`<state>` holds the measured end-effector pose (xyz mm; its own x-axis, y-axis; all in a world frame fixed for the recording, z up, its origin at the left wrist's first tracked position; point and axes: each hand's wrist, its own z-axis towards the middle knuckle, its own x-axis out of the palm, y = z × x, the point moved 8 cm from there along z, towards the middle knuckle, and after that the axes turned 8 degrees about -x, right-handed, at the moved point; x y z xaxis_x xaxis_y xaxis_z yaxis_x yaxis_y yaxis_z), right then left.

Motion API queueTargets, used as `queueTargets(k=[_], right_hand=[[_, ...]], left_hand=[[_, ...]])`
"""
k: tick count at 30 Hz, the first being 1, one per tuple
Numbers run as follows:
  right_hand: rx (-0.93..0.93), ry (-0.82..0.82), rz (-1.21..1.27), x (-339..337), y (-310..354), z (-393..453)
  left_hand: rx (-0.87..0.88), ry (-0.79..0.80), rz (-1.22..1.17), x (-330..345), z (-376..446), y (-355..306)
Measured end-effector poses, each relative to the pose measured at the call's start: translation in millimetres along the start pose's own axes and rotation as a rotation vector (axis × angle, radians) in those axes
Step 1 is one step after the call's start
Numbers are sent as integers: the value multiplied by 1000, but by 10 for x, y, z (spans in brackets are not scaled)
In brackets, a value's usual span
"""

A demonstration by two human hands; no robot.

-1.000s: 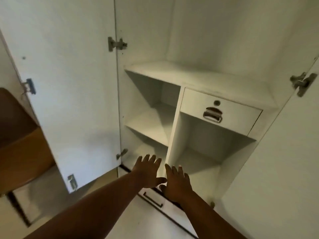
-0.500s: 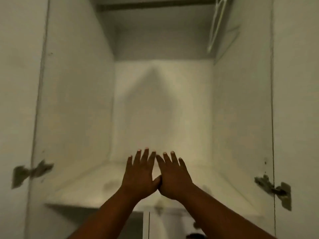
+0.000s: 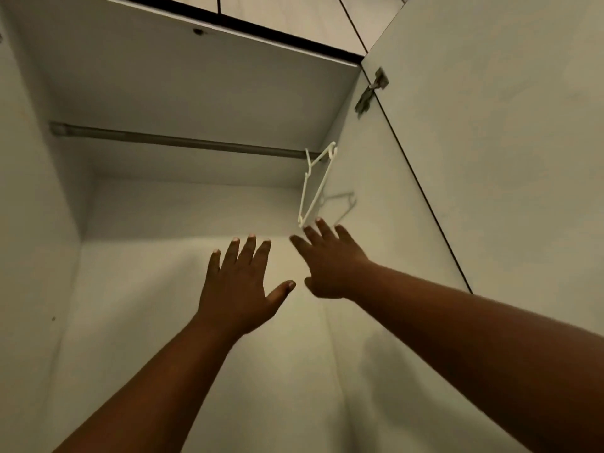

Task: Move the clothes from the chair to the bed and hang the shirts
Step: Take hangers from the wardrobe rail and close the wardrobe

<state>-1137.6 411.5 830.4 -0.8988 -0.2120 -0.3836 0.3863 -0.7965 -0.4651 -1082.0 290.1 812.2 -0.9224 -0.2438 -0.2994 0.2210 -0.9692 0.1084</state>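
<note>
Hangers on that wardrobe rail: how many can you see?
1. A thin white plastic hanger hangs at the right end of the grey metal rail, against the wardrobe's side wall, just above the right hand. It may hide another behind it.

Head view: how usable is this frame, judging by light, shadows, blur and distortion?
Head view: dim, yellowish light; the thin white plastic hanger throws a shadow on the white wardrobe's side wall; straight edges bow from the wide lens; the grey metal rail looks slightly soft.
</note>
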Motion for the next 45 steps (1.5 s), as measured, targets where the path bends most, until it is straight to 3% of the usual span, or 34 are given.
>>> queueTargets(k=[13, 21, 28, 35, 45], right_hand=[[176, -63, -341, -275, -1228, 391], [298, -89, -514, -267, -1966, 808], [174, -179, -678, -218, -2016, 1398], [202, -211, -632, -156, -2085, 1830], [312, -85, -583, 66, -2357, 1826]], left_hand=[[110, -124, -6, 175, 775, -293], [35, -193, -33, 425, 1097, -471], [3, -213, 30, 600, 1334, -488], [28, -171, 104, 898, 1495, -609], [122, -130, 294, 1281, 1497, -472]])
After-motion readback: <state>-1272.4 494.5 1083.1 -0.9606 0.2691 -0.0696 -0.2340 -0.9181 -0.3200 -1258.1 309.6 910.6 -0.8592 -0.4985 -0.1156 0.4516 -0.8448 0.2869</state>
